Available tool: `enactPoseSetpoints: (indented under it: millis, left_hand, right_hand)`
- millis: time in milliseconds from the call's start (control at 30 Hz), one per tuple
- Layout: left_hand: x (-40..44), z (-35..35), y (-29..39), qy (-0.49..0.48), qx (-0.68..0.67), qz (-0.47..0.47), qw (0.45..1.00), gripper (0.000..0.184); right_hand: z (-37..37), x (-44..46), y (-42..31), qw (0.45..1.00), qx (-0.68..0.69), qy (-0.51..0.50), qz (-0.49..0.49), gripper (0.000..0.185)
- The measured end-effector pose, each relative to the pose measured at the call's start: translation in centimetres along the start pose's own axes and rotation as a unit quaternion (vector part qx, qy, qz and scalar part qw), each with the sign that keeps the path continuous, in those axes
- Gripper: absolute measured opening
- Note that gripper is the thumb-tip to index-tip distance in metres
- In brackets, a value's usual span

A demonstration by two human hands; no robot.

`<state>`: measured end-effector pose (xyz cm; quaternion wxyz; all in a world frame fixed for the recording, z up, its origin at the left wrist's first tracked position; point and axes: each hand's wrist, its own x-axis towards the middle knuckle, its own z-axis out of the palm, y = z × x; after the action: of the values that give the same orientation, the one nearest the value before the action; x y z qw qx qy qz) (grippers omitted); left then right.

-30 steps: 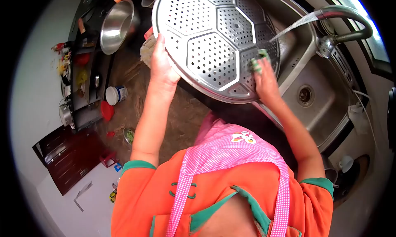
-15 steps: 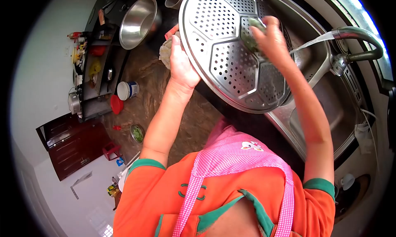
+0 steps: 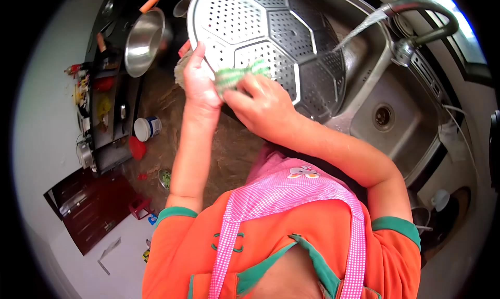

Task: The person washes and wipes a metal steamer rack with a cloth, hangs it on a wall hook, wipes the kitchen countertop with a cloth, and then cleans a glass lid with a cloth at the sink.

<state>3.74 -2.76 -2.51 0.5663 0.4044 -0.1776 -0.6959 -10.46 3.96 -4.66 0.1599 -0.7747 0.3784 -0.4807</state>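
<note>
A round, perforated steel steamer tray (image 3: 237,17) is held tilted over the near edge of the sink. My left hand (image 3: 200,88) grips its left rim, the thumb lying on the top face and the other fingers hidden below. In my right hand (image 3: 263,109) is a green-and-white striped scrubbing cloth (image 3: 229,79), pressed on the tray's lower left rim close to my left hand. The cloth is blurred by motion. Water (image 3: 364,27) runs from the curved faucet (image 3: 450,20) toward the tray's right side.
The steel sink (image 3: 364,124) has a second basin with a drain (image 3: 384,116) on the right. At upper left are a steel bowl (image 3: 145,41), a cup (image 3: 181,7) and an orange handle (image 3: 152,2). A white tub (image 3: 143,129) and red lid (image 3: 137,148) sit farther left.
My right hand has moved the cloth from the tray's right middle down to its lower left rim. The tray has shifted left in view and turned, as the camera's view moved.
</note>
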Motion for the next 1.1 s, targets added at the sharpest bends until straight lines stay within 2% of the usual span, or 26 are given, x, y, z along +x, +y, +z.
enactPoseSetpoints:
  millis: [33, 100, 267, 367, 433, 500, 600, 667, 700, 767, 833, 900, 967, 1033, 1100]
  left_hand:
    - [-0.5, 0.7, 0.1, -0.011, -0.040, -0.042, 0.998, 0.040]
    - [-0.4, 0.2, -0.1, -0.007, -0.041, -0.050, 0.998, 0.047]
    - [-0.5, -1.2, -0.1, 0.016, -0.015, -0.045, 0.999, 0.047]
    - [-0.5, -2.0, -0.2, -0.006, -0.006, -0.043, 0.999, 0.047]
    - [-0.5, -2.1, -0.3, 0.004, 0.005, -0.032, 0.999, 0.047]
    - [-0.4, -2.1, -0.3, 0.018, 0.010, -0.028, 0.999, 0.047]
    - [-0.3, -3.1, -0.3, 0.029, 0.032, -0.018, 0.999, 0.047]
    - [-0.5, -3.8, 0.1, 0.036, 0.035, -0.009, 0.999, 0.046]
    - [-0.8, -4.4, 0.4, 0.040, 0.024, -0.020, 0.999, 0.046]
    - [-1.1, -5.3, 0.6, 0.046, 0.045, -0.025, 0.998, 0.045]
    - [-1.2, -6.1, 0.6, 0.072, 0.058, -0.038, 0.995, 0.042]
    - [-0.8, -7.7, 1.1, 0.063, 0.053, -0.044, 0.996, 0.040]
    - [-1.2, -8.0, 1.4, 0.076, 0.088, -0.020, 0.993, 0.040]
    - [-1.8, -8.3, 1.1, 0.082, 0.086, -0.012, 0.993, 0.041]
    - [-2.1, -9.2, 0.6, 0.076, 0.073, -0.010, 0.994, 0.042]
  right_hand:
    - [-0.5, -2.0, 0.2, 1.000, -0.012, -0.020, -0.010, 0.015]
    - [-2.2, -5.7, 1.4, 0.997, -0.002, -0.070, -0.030, 0.017]
    - [-6.7, -12.5, 6.8, 0.975, 0.036, -0.217, -0.038, 0.015]
    - [-9.0, -14.2, 10.4, 0.952, 0.040, -0.302, -0.022, 0.016]
    - [-10.1, -14.2, 11.9, 0.949, -0.003, -0.315, -0.007, 0.012]
    - [-10.4, -13.8, 13.0, 0.909, -0.080, -0.407, 0.029, 0.008]
    - [-9.0, -13.4, 13.4, 0.942, -0.058, -0.293, 0.155, 0.005]
    - [-7.5, -12.4, 12.4, 0.951, -0.005, -0.134, 0.280, 0.008]
    - [-6.5, -11.9, 11.1, 0.938, 0.026, -0.052, 0.341, 0.009]
    - [-4.0, -9.3, 8.4, 0.988, 0.063, 0.073, 0.121, 0.012]
    - [-1.6, -9.5, 5.2, 0.987, 0.090, -0.039, 0.128, 0.015]
    - [-0.5, -9.1, 3.7, 0.989, 0.015, -0.034, 0.144, 0.021]
    - [1.9, -10.1, 6.7, 0.983, -0.079, 0.011, 0.164, 0.017]
    - [2.5, -9.9, 9.5, 0.959, -0.151, 0.064, 0.231, 0.013]
    - [3.6, -10.3, 13.2, 0.938, -0.156, 0.122, 0.286, 0.013]
